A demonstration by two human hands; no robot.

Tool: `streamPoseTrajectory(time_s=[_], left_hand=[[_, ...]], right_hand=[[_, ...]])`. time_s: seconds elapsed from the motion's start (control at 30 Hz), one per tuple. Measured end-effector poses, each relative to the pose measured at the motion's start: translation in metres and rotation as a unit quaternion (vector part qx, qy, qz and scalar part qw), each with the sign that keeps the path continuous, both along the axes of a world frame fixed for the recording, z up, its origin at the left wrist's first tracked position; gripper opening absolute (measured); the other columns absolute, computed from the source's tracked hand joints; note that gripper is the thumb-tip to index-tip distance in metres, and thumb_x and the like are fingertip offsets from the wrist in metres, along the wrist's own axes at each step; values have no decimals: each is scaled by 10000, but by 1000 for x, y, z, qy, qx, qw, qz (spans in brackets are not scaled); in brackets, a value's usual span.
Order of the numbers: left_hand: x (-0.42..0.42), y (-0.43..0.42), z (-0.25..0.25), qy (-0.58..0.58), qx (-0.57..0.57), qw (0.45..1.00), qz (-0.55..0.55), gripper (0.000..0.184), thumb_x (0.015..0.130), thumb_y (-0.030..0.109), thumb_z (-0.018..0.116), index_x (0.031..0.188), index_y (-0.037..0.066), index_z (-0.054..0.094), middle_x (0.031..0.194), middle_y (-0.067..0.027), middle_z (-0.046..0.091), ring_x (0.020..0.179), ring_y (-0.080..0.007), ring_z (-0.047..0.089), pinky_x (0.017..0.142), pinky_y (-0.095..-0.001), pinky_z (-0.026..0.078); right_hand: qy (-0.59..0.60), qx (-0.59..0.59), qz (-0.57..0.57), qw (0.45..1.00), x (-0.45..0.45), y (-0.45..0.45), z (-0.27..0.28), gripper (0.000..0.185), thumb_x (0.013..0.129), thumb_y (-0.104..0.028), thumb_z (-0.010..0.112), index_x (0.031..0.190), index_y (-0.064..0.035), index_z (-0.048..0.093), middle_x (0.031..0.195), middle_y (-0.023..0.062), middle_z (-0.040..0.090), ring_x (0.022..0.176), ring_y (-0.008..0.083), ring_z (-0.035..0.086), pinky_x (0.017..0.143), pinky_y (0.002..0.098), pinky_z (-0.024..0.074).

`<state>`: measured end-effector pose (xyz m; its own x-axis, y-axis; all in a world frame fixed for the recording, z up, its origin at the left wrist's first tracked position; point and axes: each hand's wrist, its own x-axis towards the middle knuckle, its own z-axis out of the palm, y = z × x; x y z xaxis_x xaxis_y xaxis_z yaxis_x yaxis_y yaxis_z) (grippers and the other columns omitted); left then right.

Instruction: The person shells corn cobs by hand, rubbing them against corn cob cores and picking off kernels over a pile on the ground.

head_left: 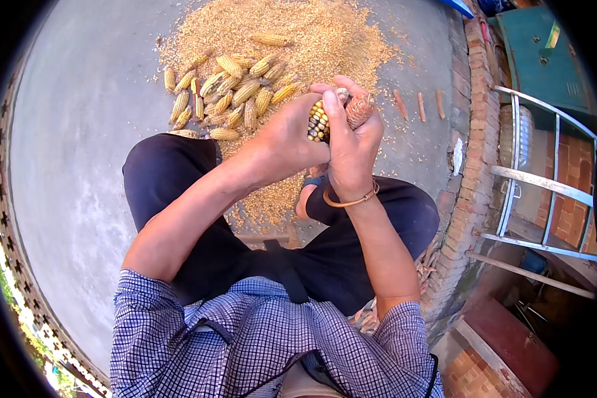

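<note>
Corn ear (318,123), beaded in glossy yellow and black, is being clasped between the left hand (292,136) and the right hand (353,142), the latter also being clamped on a scaly reddish cob (359,111). Beyond the hands, knobbly ears (247,89) are being fringed by loose grain (305,26) on smooth grey concrete (79,166), edged rightward by rough brick (479,149).

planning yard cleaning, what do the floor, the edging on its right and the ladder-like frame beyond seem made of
Floor: likely concrete, smooth and matt, judging by its even grey surface. Edging: brick, rough, shown by reddish blocks in courses. Ladder-like frame: probably metal, smooth, from its slim bars and silvery sheen; whether bare or painted, I can't tell.
</note>
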<state>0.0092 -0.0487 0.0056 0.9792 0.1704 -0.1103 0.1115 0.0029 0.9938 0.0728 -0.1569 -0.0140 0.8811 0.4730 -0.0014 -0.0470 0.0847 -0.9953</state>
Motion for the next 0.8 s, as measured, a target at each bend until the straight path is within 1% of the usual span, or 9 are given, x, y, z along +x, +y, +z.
streamPoseTrajectory(time_s=[0.1,0.13,0.23,0.33,0.47,0.63,0.73,0.77,0.8], left_hand=[[0,8,10,47,-95,993,-46,546,718,7,693,1223,-76,504,909,-85,629,807,-120,628,702,-261,511],[0,9,13,62,-166,983,-49,489,719,-6,687,1175,-66,520,896,-84,630,773,-107,621,694,-259,511],[1,9,6,29,-214,975,-54,482,726,12,675,1178,-61,524,856,-72,624,705,-98,600,650,-250,501],[-2,16,28,125,-147,979,-60,500,723,38,666,1190,-63,520,875,-65,616,706,-88,579,640,-239,487],[-1,13,26,90,-177,979,-42,529,711,54,660,1205,-67,516,885,-45,612,739,-80,566,667,-228,473],[-2,6,16,58,-113,991,-42,609,695,34,656,1271,-82,493,931,-52,615,798,-103,581,694,-232,480],[3,11,6,92,-152,980,-92,642,694,27,649,1302,-88,477,983,-78,615,842,-115,591,711,-242,489],[3,13,7,89,-151,982,-77,636,696,28,650,1298,-87,480,982,-81,616,840,-114,592,709,-243,489],[2,13,9,87,-151,983,-64,630,698,30,652,1294,-86,483,981,-85,616,837,-112,592,707,-244,489]], right_hand=[[66,71,18,995,5,-4,4,358,990,-144,570,1275,58,491,1121,113,654,1105,134,570,958,289,461],[99,107,28,989,8,-5,7,364,991,-141,567,1283,59,485,1108,109,655,1108,147,574,965,298,463],[89,70,69,991,11,-8,15,390,989,-134,567,1320,47,470,1034,79,647,1131,202,578,1014,348,446],[30,46,69,996,7,-5,9,411,974,-125,587,1337,28,469,1091,100,649,1110,175,582,987,320,451],[-75,-21,35,996,4,-3,7,403,954,-126,624,1300,32,490,1166,132,633,993,117,602,877,269,503],[-38,-42,4,998,6,-6,3,381,961,-149,614,1270,45,504,1140,132,651,1014,123,599,897,274,487],[29,15,36,999,11,-10,5,405,967,-164,608,1289,52,492,1173,142,643,1037,120,586,916,272,476],[58,39,53,996,13,-9,6,415,966,-170,611,1295,51,489,1184,145,638,1041,118,581,918,271,475],[24,4,57,998,9,-9,14,436,960,-161,623,1319,41,480,1197,142,629,1059,117,571,927,266,467]])
